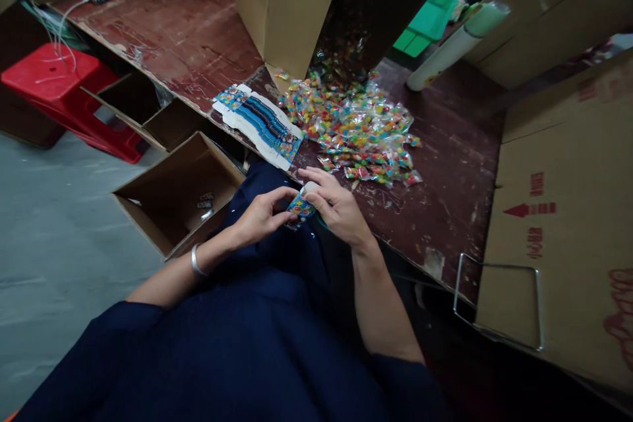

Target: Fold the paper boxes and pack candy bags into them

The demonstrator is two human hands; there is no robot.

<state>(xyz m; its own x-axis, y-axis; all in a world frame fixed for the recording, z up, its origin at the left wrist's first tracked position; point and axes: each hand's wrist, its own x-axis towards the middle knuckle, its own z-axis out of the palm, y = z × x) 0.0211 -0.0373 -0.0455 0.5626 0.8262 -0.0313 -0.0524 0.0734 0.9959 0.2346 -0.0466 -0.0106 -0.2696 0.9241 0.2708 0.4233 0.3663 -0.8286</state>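
Observation:
Just off the table's front edge, a small blue printed carton (301,206) with a white flap is held between both my hands. My left hand (264,214) pinches its left side between thumb and fingers. On the other side, my right hand (337,204) grips near the white flap with the thumb bent over it. Ahead lies a fanned stack of flat blue-and-white cartons (262,124). Beside that stack spreads a heap of small clear packets of colourful candies (353,125), spilling from a tipped cardboard box (291,13).
An open cardboard box (180,194) with a few small packets stands low at the left, near a red stool (59,79). A metal wire frame (499,266) juts beside a large carton (564,211) at right. A white roll (445,56) and green bin (430,16) stand behind.

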